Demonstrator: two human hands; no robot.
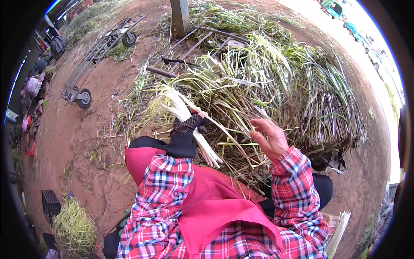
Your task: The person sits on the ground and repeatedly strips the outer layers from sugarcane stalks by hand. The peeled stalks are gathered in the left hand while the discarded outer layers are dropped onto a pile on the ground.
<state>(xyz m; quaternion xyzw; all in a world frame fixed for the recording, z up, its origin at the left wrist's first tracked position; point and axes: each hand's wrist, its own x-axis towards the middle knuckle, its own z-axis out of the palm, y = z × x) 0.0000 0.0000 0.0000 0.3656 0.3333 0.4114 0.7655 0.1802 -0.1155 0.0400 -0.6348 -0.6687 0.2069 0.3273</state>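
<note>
My left hand (189, 125), in a black dotted fingerless glove, grips a bundle of long pale stalks (173, 100) that slants from upper left to lower right. My right hand (269, 137) is bare and raised just right of the bundle, its fingers apart and slightly curled, with nothing in it. Beyond both hands lies a big heap of leafy green and straw-coloured stalks (258, 69), with darker, cut ends (332, 116) on the right. A red apron (207, 207) covers my lap. More pale stalks (337, 235) lie beside me at the lower right.
A metal hand cart (101, 54) lies at upper left. A post (179, 17) and metal bars (198, 43) border the heap behind. A black crate (51, 203) and yellow-green trimmings (73, 226) sit at lower left. Bags (34, 86) line the left side; vehicles (334, 9) stand at upper right.
</note>
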